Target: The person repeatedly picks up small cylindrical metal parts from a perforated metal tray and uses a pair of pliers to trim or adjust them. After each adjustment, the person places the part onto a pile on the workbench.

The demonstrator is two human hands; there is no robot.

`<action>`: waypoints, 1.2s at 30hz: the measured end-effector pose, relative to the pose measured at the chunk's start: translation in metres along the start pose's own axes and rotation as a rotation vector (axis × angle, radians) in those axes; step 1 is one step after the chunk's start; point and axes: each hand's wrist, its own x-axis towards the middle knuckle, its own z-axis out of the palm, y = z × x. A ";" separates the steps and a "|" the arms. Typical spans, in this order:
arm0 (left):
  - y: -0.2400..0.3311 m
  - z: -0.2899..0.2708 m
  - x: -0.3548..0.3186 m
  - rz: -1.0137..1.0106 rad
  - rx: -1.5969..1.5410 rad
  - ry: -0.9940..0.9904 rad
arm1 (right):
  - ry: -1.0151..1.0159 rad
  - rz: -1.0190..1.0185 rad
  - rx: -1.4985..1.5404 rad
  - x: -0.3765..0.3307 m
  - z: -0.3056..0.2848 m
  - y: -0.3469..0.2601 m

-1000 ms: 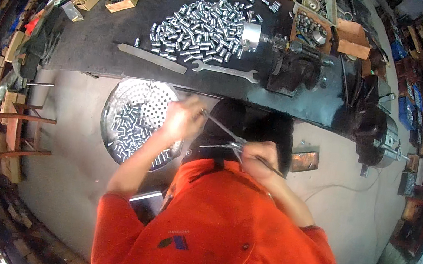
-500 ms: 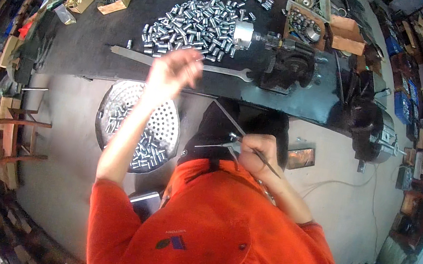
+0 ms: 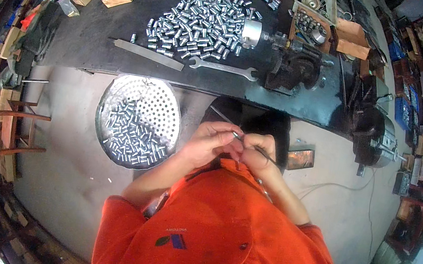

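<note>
My left hand (image 3: 207,143) and my right hand (image 3: 258,149) meet close to my body, below the bench edge. Between thumb and fingers, the left pinches a small shiny metal cylinder (image 3: 237,134). A slim, long metal tool (image 3: 218,113), perhaps a thin file, is gripped in the right fist; one end points up and left, the other passes out by the wrist. The cylinder is beside or against this tool; the fingers hide whether they touch. On the bench lies a large heap of similar cylinders (image 3: 197,29). A perforated round metal pan (image 3: 163,104) holds many more.
A flat file (image 3: 149,54) and an open-ended spanner (image 3: 223,68) lie before the heap. A chucked machine fixture (image 3: 292,65) stands right of it, with a dark vise-like machine (image 3: 373,129) farther right. Cardboard boxes (image 3: 351,37) line the back. A wooden chair (image 3: 12,129) stands left.
My left hand has come down from over the bench to my right hand, and a cylinder now shows in its fingers. The right hand keeps hold of the slim tool. The view has shifted slightly.
</note>
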 end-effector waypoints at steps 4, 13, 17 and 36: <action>0.001 -0.004 -0.004 0.035 0.185 -0.019 | -0.004 -0.033 -0.100 0.002 0.003 -0.013; 0.001 0.000 -0.009 0.153 0.603 0.112 | -0.063 -0.010 -0.124 -0.002 0.010 -0.005; -0.006 -0.010 -0.013 0.190 0.699 0.072 | -0.072 0.058 -0.086 -0.005 0.012 -0.004; -0.016 -0.250 -0.094 -0.466 1.926 0.847 | -0.109 0.097 -0.151 -0.017 0.015 0.016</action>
